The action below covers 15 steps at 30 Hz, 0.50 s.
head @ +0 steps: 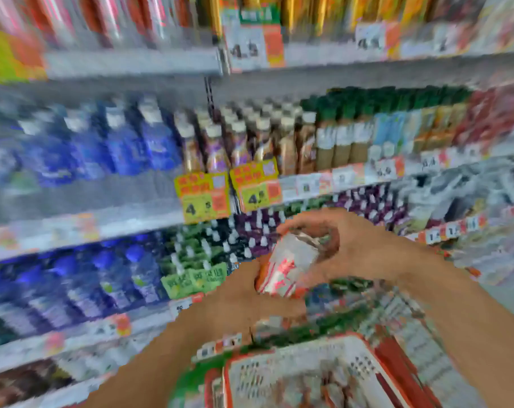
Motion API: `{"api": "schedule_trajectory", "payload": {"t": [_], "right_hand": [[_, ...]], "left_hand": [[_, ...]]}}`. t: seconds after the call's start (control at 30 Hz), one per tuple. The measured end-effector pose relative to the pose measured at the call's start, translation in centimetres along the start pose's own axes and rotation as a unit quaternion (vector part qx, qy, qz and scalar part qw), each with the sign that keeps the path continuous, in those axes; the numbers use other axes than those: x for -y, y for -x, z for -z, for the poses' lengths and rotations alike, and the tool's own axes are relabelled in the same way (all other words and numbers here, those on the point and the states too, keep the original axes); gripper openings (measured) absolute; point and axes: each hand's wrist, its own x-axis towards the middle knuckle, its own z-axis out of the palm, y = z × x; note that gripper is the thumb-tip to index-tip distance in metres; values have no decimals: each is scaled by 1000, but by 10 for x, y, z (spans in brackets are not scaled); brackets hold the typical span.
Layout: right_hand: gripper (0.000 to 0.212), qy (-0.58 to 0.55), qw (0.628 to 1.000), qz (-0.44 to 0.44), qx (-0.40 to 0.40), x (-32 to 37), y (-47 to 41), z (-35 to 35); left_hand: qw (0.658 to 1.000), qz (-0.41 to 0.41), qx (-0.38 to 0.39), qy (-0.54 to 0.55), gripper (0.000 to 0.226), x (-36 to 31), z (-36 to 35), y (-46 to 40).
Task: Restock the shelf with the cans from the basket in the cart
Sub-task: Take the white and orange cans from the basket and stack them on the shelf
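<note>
The frame is heavily blurred. A white and red can [288, 265] is held tilted in front of the shelves, above the basket. My right hand [347, 245] grips its upper end from the right, fingers curled over the silver top. My left hand [244, 293] holds its lower end from the left and below. At the bottom centre sits the white basket [297, 360] with a red rim, and blurred cans [323, 387] lie inside it. The shelf [108, 225] with bottled drinks fills the view behind.
Rows of blue, brown, green and purple bottles stand on several shelf levels. Yellow price tags [205, 198] hang from the shelf edge at centre. Red cart parts [403, 375] show to the right of the basket.
</note>
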Motion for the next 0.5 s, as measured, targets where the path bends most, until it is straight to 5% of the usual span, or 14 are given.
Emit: {"api": "schedule_trajectory", "payload": {"t": [0.13,0.27,0.33,0.5], "right_hand": [[46,-95,979,131,-124,90,-39,-6],[47,-196,937,198,-210,177,-70,6],[30,-203,927,225,-219,212,-75,20],[20,-146,937,215,-232,249,-92,43]], "left_hand": [[976,-101,-177,71,64,-89,45,20],[953,-155,-222,135,47,-182,98,25],[934,-203,-269,122,60,-230,129,28],[914,-269,-300,42,11,-333,209,22]]}}
